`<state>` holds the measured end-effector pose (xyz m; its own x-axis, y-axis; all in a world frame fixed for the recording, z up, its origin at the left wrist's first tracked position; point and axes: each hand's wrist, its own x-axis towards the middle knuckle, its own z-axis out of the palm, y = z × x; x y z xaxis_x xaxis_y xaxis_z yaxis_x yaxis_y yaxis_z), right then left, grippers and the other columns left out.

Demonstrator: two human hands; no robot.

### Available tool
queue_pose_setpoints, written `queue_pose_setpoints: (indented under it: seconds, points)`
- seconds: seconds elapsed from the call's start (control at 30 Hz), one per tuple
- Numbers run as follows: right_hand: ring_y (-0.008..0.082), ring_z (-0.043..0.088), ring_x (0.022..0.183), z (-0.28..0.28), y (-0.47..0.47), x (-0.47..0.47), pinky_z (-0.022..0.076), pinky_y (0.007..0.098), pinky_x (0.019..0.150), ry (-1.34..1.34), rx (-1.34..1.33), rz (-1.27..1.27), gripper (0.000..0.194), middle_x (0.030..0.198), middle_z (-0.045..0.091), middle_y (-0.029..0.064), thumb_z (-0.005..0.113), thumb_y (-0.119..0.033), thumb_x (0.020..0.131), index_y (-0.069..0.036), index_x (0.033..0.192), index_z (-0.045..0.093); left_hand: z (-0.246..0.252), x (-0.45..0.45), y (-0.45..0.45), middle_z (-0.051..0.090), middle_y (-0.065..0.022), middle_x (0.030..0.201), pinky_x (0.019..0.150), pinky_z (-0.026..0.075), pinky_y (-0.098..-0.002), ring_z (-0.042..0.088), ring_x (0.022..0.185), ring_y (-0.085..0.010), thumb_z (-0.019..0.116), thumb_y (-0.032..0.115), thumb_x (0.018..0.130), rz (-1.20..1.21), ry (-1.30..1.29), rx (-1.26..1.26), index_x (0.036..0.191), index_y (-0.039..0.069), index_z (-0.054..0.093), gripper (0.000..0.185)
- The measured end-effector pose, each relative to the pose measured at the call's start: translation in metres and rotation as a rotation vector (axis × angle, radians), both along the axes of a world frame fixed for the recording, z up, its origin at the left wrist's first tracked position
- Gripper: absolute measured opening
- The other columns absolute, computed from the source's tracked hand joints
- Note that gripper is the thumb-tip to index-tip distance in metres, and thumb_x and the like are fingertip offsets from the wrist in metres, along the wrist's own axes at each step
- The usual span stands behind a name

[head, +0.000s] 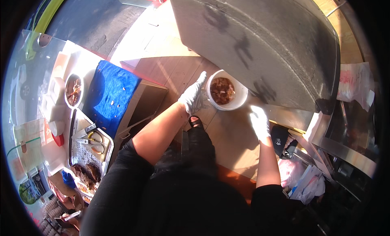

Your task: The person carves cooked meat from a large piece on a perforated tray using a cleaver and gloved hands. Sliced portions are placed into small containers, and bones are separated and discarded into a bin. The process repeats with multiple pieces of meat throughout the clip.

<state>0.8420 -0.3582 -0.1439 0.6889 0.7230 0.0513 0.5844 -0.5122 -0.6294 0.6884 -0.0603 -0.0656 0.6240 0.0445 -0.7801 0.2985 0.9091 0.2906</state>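
Note:
A white plastic bucket (242,97) with brown and pale food pieces (221,90) in it stands on the plank floor (227,129), partly under a grey metal counter's edge. My left hand (195,96), in a thin pale glove, is just left of the bucket, its fingers stretched out and nothing held. To the lower right of the bucket is my right hand (260,121), gloved too, apart from it and holding nothing. Strong sunlight washes out its fingers, though its thumb looks spread. Whether the left fingertips touch the bucket's side is unclear.
The grey counter top (259,38) juts over the floor, with hand shadows across it. On the left are a blue towel (112,89), a white bowl of food (73,91), and a metal tray (105,163) with scissors, tongs and dark meat. Plastic bags (309,182) lie lower right.

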Motion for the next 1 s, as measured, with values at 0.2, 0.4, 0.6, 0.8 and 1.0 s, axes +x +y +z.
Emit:
queue_pose_setpoints:
  seconds: [0.2,0.4,0.6,0.8,1.0]
  points:
    - [0.0027,0.042,0.051,-0.040,0.001,-0.042,0.0310,0.0189,0.040,0.902,-0.107,-0.364,0.021,0.068,0.048,-0.0075,0.056,-0.005,0.095,-0.011,0.114,0.063,0.068,-0.176,0.049,0.052,-0.0172,0.144,0.114,0.034,-0.0407,0.044,0.136,-0.0322,0.050,0.058,0.096,-0.426,0.183,0.960,0.143,0.007,0.051,0.069]
    - [0.0139,0.061,0.072,0.010,0.213,-0.162,0.0500,0.0260,0.064,1.009,-0.075,0.279,0.020,0.090,0.066,0.0045,0.061,-0.003,0.091,-0.004,0.110,0.068,0.080,-0.399,0.038,0.057,-0.0193,0.136,0.111,0.038,-0.0382,0.049,0.133,-0.0279,0.069,0.035,0.092,0.264,0.500,0.985,0.140,0.001,0.050,0.062]
    - [0.0269,0.068,0.095,0.122,0.379,-0.440,0.0544,0.0349,0.086,0.157,0.133,1.309,0.029,0.107,0.069,0.0117,0.068,-0.006,0.086,-0.009,0.114,0.069,0.036,-0.588,0.013,0.059,-0.0200,0.113,0.090,0.050,-0.0437,0.059,0.103,-0.0367,0.081,0.028,0.075,0.020,1.528,1.466,0.125,-0.002,0.053,0.065]
    - [0.0350,0.061,0.113,0.121,0.425,-0.646,0.0511,0.0417,0.098,-0.038,0.278,1.839,0.067,0.124,0.062,0.0173,0.074,-0.016,0.078,-0.010,0.140,0.049,0.039,-0.662,0.034,0.065,-0.0273,0.109,0.084,0.052,-0.0474,0.065,0.097,-0.0418,0.071,0.028,0.088,0.152,0.837,1.229,0.123,0.000,0.054,0.048]
    - [0.0331,0.071,0.087,0.154,0.464,-0.668,0.0568,0.0417,0.072,-0.097,-0.178,1.982,0.030,0.094,0.072,0.0138,0.066,-0.026,0.084,-0.011,0.109,0.064,0.089,-0.671,0.068,0.065,-0.0256,0.114,0.087,0.051,-0.0468,0.064,0.105,-0.0402,0.068,0.028,0.091,0.355,0.457,1.072,0.122,0.002,0.056,0.042]
